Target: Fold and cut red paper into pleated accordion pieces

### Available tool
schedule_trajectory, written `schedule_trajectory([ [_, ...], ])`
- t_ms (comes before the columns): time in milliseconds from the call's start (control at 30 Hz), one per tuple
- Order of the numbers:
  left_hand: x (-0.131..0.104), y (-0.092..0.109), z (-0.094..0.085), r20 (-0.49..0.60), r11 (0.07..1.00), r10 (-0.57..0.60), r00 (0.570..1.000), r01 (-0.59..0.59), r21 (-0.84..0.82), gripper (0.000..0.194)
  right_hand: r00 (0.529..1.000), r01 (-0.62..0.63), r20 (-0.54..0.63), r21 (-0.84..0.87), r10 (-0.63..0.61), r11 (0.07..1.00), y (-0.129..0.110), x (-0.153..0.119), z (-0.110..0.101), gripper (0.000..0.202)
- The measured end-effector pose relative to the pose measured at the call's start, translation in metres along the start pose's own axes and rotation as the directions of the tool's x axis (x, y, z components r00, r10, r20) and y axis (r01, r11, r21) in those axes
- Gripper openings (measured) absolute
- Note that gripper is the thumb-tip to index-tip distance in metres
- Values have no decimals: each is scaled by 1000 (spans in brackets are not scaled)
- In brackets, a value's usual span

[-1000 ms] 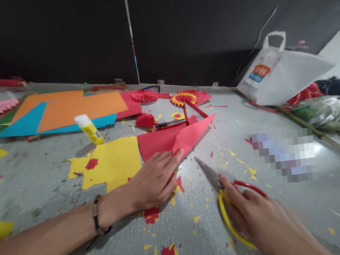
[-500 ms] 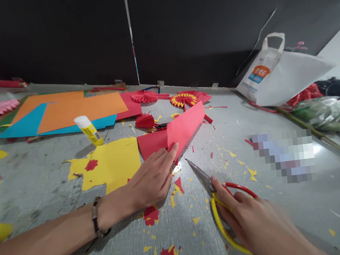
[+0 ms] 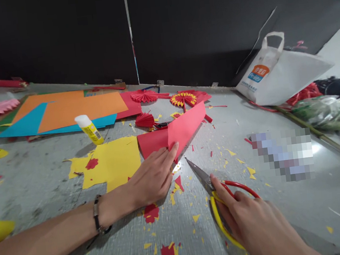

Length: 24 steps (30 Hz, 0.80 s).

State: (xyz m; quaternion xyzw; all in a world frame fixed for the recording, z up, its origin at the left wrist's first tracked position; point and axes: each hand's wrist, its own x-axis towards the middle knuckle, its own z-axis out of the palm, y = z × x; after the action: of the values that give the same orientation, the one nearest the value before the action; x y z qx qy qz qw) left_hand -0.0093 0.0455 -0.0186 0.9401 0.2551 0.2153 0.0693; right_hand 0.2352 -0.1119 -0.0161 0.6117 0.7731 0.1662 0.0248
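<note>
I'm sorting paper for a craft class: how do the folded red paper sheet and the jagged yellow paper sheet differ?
The folded red paper sheet has a raised flap; the jagged yellow paper sheet lies flat. The red sheet's visible edges look straight, whereas the yellow sheet's left side is ragged. Both are paper.

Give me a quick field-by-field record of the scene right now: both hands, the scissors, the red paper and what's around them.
left hand: resting on the red paper, at its near edge
right hand: holding the scissors
scissors: red and yellow handles; tip pointing toward the red paper, apart from it
red paper: right part folded over
left of red paper: yellow paper
behind yellow paper: glue stick, orange sheets
far right: white bag
</note>
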Motion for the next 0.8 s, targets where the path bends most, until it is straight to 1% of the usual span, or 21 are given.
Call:
schedule_trajectory([
  [133, 0, -1, 2, -2, 1000, 10, 1000, -10, -4, 68, 1000, 4, -10, -29, -4, 1000, -5, 2, -3, 69],
  [333, 1, 0, 1, -15, 1000, 14, 1000, -14, -17, 73, 1000, 25, 22, -89, -23, 996, -10, 3, -6, 63],
  [433, 2, 0, 0, -9, 1000, 14, 1000, -14, -17, 73, 999, 17, 51, -76, -13, 997, -13, 4, -6, 63],
  [500, 2, -1, 1, -14, 1000, 11, 1000, -11, -21, 71, 998, 4, 67, -41, -1, 999, -12, 9, -5, 64],
  [600, 1, -2, 2, -18, 1000, 10, 1000, -11, -23, 68, 989, -101, 107, 20, 98, 995, -7, 21, 3, 60],
  [667, 0, -2, 3, -18, 1000, 16, 1000, -17, -16, 67, 970, -203, 144, 34, 197, 979, 0, 23, 11, 53],
  [700, 0, -2, 4, -16, 1000, 20, 1000, -20, -11, 67, 970, -212, 133, 51, 204, 976, 3, 21, 16, 52],
  [733, -1, -2, 4, -14, 1000, 23, 1000, -23, -7, 67, 971, -228, 90, 51, 223, 972, 5, 15, 21, 52],
  [767, -1, -2, 4, -11, 1000, 25, 1000, -25, -4, 66, 978, -205, 60, 78, 201, 976, 7, 8, 24, 53],
  [800, -1, -2, 4, -7, 1000, 25, 1000, -25, -4, 66, 989, -145, 48, 133, 140, 980, 8, -1, 27, 55],
])
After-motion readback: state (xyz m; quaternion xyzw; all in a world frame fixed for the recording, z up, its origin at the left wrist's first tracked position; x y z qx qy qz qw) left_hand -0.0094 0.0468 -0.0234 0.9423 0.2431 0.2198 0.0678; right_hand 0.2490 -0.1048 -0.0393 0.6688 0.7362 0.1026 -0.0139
